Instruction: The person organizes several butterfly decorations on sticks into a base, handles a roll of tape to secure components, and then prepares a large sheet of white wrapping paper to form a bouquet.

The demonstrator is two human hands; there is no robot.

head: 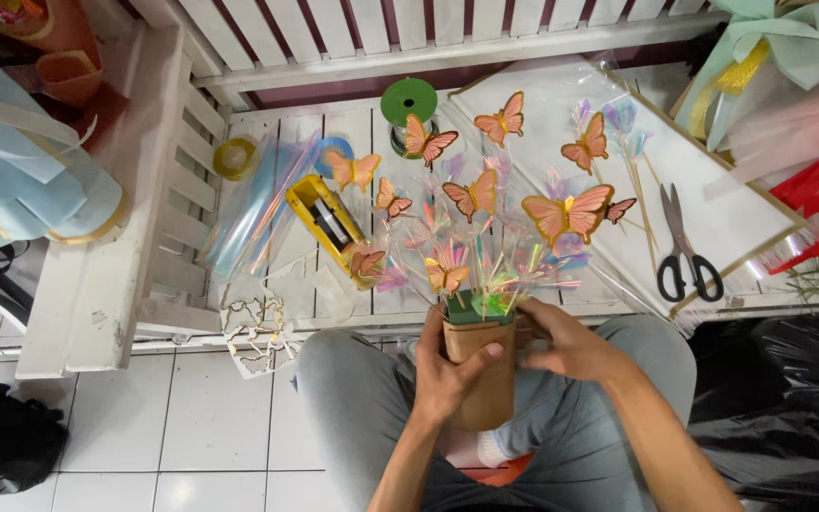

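Centrally, a brown paper-wrapped bouquet [479, 372] of orange paper butterflies [566, 212] stands on the person's lap, below the white slatted tabletop [267, 142]. Left hand [447, 379] pinches its wrap; right hand [561, 343] presses its rim. Scissors [682, 248] lie right of the butterflies.

- A white slatted wooden table [267, 142] fills the upper middle of the view, its planks running away from the camera, lit evenly with soft shadows.
- A white slatted backrest [409, 28] crosses the top edge, with a dark red surface showing between and below its slats.
- A white slatted armrest [177, 190] stands at the left, beside a broad flat white board [87, 284] that is scuffed near its lower end.
- The floor [191, 427] is laid with glossy white square tiles and grey grout lines.
- Black plastic sheeting [789, 398] lies crumpled at the lower right.
- A dark bag [2, 446] sits on the tiles at the lower left.
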